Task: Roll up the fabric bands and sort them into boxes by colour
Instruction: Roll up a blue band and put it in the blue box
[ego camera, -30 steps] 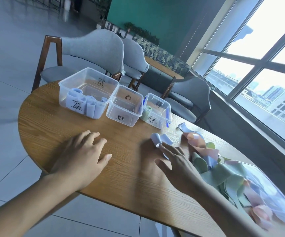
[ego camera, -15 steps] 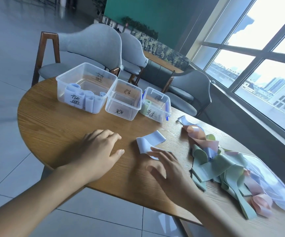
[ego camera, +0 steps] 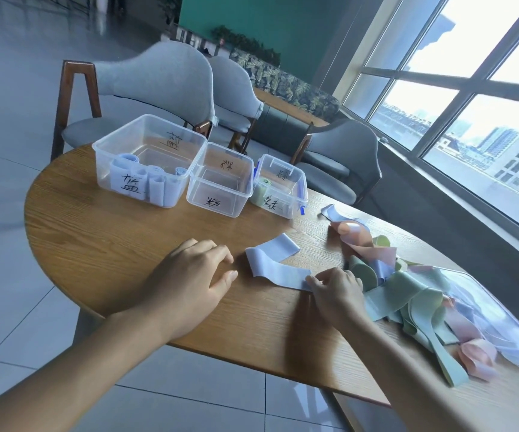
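Blue band point(ego camera: 275, 267) lying mid-table w/ a fold; I'm watching right hand point(ego camera: 337, 291) pinching its near end, left hand point(ego camera: 194, 275) resting relaxed beside it; roll tightly, edges aligned

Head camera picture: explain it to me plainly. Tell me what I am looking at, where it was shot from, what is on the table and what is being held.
There is no machine here. A person wears a camera on the head, so you look forward and down at their own two arms.

On the round wooden table stand three clear boxes. The largest box holds rolled blue bands, the middle box looks empty, and the small box holds a green roll. To the right lies a loose pile of bands in green, pink and blue, partly on a clear plastic bag.

The right hand pinches one end of a blue band that lies unrolled on the table. The left hand rests on the table beside it, fingers loosely bent, holding nothing.
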`<state>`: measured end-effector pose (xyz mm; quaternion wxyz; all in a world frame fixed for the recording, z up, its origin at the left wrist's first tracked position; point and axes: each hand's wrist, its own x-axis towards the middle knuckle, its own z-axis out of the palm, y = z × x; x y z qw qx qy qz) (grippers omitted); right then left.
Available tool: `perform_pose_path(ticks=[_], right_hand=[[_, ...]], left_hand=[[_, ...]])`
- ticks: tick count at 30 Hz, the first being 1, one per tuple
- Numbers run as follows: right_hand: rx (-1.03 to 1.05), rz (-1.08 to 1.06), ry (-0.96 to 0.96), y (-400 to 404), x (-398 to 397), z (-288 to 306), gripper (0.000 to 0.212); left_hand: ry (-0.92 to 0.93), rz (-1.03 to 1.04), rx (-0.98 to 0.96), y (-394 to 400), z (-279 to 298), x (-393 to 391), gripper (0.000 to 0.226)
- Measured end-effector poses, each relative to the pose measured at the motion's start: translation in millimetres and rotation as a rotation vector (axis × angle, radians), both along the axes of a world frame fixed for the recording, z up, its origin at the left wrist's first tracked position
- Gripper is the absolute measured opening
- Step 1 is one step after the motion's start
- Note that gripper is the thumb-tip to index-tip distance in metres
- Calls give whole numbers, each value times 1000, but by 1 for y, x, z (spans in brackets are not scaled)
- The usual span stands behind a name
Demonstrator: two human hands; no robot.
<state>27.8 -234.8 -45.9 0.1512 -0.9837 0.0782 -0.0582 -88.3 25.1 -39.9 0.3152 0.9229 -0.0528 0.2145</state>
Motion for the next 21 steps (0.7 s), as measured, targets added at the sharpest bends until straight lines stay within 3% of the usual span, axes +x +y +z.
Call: perform_pose_path(ticks=[4,6,9,13,18,21], right_hand=[[110,-44,47,6,2,5,27],[257,-18,6,9,-2,10,26],[414,50,-111,22,-19,25,8],[470,262,-232,48,-48,42,8],[451,484,-204,79,-84,57,11],[449,589,-189,91,-95,54,12]], left_hand=[[0,-1,-30,3,3,-5,19],[-8,-2,-57,5,5,-8,17],[-23,-13,-124,7,9,-14,13],[-59,-17,-195,11,14,-19,14],[-87,-79,-261,15,19,-23,38],[-82,-132,-249,16,23,-27,36]])
